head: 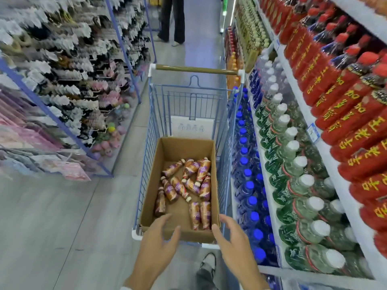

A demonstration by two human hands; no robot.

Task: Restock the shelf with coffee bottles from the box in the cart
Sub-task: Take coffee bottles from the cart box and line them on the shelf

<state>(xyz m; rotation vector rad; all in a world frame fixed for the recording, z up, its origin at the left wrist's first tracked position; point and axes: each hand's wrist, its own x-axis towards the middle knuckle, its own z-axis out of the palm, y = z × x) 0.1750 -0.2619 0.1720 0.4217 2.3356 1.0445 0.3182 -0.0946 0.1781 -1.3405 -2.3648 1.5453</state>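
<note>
A blue wire cart [154, 130] stands in the aisle with an open cardboard box [182, 146] inside it. Several small brown-and-orange coffee bottles [188, 185] lie loose on the box floor, most on their sides. My left hand [159, 241] hovers over the near edge of the box, fingers spread and relaxed, holding nothing. Over the box's near right corner my right hand [232, 237] is also open and empty. The shelf [326, 155] on the right holds rows of bottles.
Blue-capped bottles [249, 185], clear white-capped bottles [299, 181] and red packs [345, 114] fill the right shelving. A rack of hanging accessories [62, 84] lines the left. A person's legs [172, 19] stand far down the aisle. My shoe [208, 262] is beneath the cart's near end.
</note>
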